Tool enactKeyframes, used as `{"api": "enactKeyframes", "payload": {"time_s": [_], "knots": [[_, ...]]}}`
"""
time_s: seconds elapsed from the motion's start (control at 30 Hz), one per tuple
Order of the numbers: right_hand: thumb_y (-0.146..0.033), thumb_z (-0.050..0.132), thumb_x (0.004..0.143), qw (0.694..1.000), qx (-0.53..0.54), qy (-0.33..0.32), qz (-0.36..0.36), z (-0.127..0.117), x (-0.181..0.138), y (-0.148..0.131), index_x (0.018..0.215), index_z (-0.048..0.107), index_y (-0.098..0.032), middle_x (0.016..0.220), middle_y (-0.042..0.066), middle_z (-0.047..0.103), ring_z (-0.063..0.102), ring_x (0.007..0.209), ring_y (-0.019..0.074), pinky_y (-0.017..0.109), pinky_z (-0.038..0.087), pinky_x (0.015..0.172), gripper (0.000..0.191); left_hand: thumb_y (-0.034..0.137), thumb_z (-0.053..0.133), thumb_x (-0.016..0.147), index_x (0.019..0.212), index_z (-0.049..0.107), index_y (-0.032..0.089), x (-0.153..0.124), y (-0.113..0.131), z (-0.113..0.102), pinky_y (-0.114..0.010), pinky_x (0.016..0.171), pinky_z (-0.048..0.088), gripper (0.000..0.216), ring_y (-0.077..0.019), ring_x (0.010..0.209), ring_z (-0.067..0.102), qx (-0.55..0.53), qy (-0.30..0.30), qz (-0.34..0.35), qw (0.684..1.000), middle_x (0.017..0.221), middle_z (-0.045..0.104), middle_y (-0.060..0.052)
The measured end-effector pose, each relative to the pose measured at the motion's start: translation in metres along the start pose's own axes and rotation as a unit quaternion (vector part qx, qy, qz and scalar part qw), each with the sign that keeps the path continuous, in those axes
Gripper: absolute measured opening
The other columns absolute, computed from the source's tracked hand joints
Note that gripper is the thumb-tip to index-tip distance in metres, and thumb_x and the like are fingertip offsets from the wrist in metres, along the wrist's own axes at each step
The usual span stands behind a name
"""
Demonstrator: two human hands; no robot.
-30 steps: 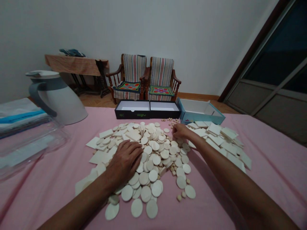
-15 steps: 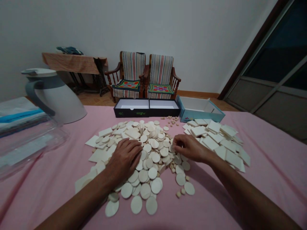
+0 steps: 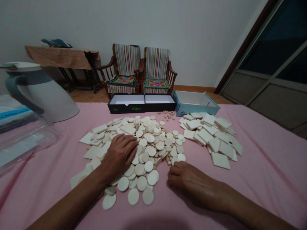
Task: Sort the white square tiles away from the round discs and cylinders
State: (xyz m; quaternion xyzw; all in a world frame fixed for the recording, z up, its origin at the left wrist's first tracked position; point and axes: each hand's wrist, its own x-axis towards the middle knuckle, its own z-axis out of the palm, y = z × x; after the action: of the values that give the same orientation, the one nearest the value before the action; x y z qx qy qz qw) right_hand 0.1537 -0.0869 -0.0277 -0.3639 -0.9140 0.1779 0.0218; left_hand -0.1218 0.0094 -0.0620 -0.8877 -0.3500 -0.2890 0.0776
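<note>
A wide heap of pale wooden discs (image 3: 142,183) spreads over the pink cloth in front of me. My left hand (image 3: 121,152) lies flat on the heap's left part, its fingers stretched out and slightly apart over discs and square pieces. At the heap's near right edge, my right hand (image 3: 185,180) rests low with its fingers curled inward, the knuckles by a few discs. Whatever is under or within those fingers is hidden. Small wooden cubes (image 3: 169,158) show among the discs just beyond my right hand. Flat square tiles (image 3: 92,152) lie at the heap's left.
A separate pile of square wooden tiles (image 3: 221,160) lies at the right. Behind stand a black box (image 3: 127,108) with white compartments, a light blue box (image 3: 198,110) and scattered small cubes (image 3: 170,112). A jug (image 3: 51,95) and clear plastic packaging (image 3: 26,145) are at the left.
My right hand has come down nearer to me, its fingers curled. Discs and cubes that lay loose at the near right no longer show there. My left hand has stayed on the heap.
</note>
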Motion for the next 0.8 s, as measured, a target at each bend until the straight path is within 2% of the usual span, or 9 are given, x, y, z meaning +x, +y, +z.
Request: {"api": "enactKeyframes", "payload": {"time_s": [0.1, 0.17, 0.27, 0.37, 0.47, 0.57, 0.63, 0.7, 0.8], "knots": [[-0.007, 0.046, 0.089, 1.0, 0.005, 0.024, 0.004, 0.002, 0.0, 0.004, 0.081, 0.057, -0.018, 0.087, 0.005, 0.061, 0.05, 0.079, 0.017, 0.031, 0.038, 0.071, 0.018, 0.018, 0.052, 0.09, 0.102, 0.063, 0.017, 0.0, -0.001, 0.001, -0.048, 0.098, 0.041, 0.017, -0.0237, 0.103, 0.059, 0.0, -0.002, 0.0, 1.0, 0.107, 0.068, -0.009], [-0.006, 0.048, 0.086, 0.996, 0.051, 0.068, 0.017, -0.005, 0.002, 0.014, 0.085, 0.057, -0.018, 0.09, 0.005, 0.06, 0.052, 0.08, 0.0156, 0.028, 0.039, 0.071, 0.015, 0.018, 0.052, 0.089, 0.103, 0.063, 0.018, -0.001, -0.001, 0.001, -0.048, 0.099, 0.041, 0.017, -0.0236, 0.104, 0.059, -0.002, -0.003, 0.001, 1.0, 0.108, 0.068, -0.008], [-0.003, 0.051, 0.079, 0.979, 0.088, 0.166, 0.078, -0.021, 0.014, 0.043, 0.09, 0.058, -0.017, 0.088, 0.003, 0.059, 0.052, 0.076, 0.0127, 0.024, 0.04, 0.068, 0.02, 0.018, 0.052, 0.089, 0.102, 0.063, 0.018, -0.001, -0.002, 0.001, -0.047, 0.099, 0.041, 0.017, -0.0234, 0.103, 0.059, -0.001, 0.0, 0.003, 1.0, 0.107, 0.068, -0.008], [-0.001, 0.053, 0.073, 0.969, 0.04, 0.19, 0.153, -0.033, 0.04, 0.081, 0.082, 0.059, -0.017, 0.08, 0.002, 0.058, 0.052, 0.072, 0.0129, 0.024, 0.039, 0.066, 0.019, 0.017, 0.052, 0.089, 0.102, 0.063, 0.017, 0.0, -0.002, 0.0, -0.047, 0.099, 0.04, 0.017, -0.023, 0.103, 0.059, 0.0, 0.004, 0.005, 1.0, 0.107, 0.068, -0.008], [-0.003, 0.053, 0.074, 0.935, 0.029, 0.272, 0.227, -0.04, 0.064, 0.108, 0.086, 0.061, -0.016, 0.086, 0.005, 0.061, 0.056, 0.073, 0.0132, 0.026, 0.042, 0.068, 0.019, 0.017, 0.052, 0.089, 0.102, 0.063, 0.016, 0.0, -0.001, 0.001, -0.047, 0.098, 0.04, 0.017, -0.0233, 0.103, 0.058, 0.004, 0.005, 0.006, 1.0, 0.107, 0.068, -0.009], [-0.01, 0.052, 0.081, 0.902, 0.07, 0.366, 0.216, -0.043, 0.069, 0.107, 0.1, 0.061, -0.016, 0.104, 0.009, 0.062, 0.06, 0.077, 0.0135, 0.027, 0.046, 0.07, 0.022, 0.017, 0.052, 0.09, 0.102, 0.063, 0.016, 0.0, 0.0, 0.001, -0.048, 0.098, 0.041, 0.017, -0.0234, 0.103, 0.058, 0.005, 0.003, 0.004, 1.0, 0.107, 0.068, -0.009], [-0.012, 0.053, 0.082, 0.922, 0.089, 0.328, 0.188, -0.046, 0.058, 0.091, 0.097, 0.063, -0.017, 0.096, 0.007, 0.064, 0.06, 0.075, 0.0138, 0.027, 0.045, 0.068, 0.018, 0.017, 0.052, 0.09, 0.102, 0.064, 0.016, -0.001, 0.0, 0.0, -0.047, 0.098, 0.04, 0.017, -0.0233, 0.103, 0.058, 0.004, 0.001, 0.002, 1.0, 0.107, 0.068, -0.009], [-0.012, 0.054, 0.082, 0.958, 0.105, 0.216, 0.156, -0.046, 0.041, 0.069, 0.091, 0.064, -0.018, 0.081, 0.003, 0.065, 0.058, 0.07, 0.0133, 0.026, 0.042, 0.065, 0.015, 0.017, 0.052, 0.09, 0.102, 0.064, 0.016, -0.002, 0.0, 0.0, -0.047, 0.099, 0.04, 0.017, -0.0233, 0.103, 0.058, 0.004, 0.0, 0.002, 1.0, 0.107, 0.068, -0.009], [-0.01, 0.053, 0.082, 0.985, 0.133, 0.045, 0.097, -0.043, 0.014, 0.032, 0.089, 0.066, -0.018, 0.081, 0.002, 0.065, 0.056, 0.071, 0.0126, 0.024, 0.04, 0.064, 0.016, 0.017, 0.051, 0.09, 0.102, 0.064, 0.016, -0.002, 0.0, 0.0, -0.047, 0.098, 0.041, 0.017, -0.0235, 0.104, 0.058, 0.006, 0.0, 0.004, 1.0, 0.107, 0.068, -0.009]]}}
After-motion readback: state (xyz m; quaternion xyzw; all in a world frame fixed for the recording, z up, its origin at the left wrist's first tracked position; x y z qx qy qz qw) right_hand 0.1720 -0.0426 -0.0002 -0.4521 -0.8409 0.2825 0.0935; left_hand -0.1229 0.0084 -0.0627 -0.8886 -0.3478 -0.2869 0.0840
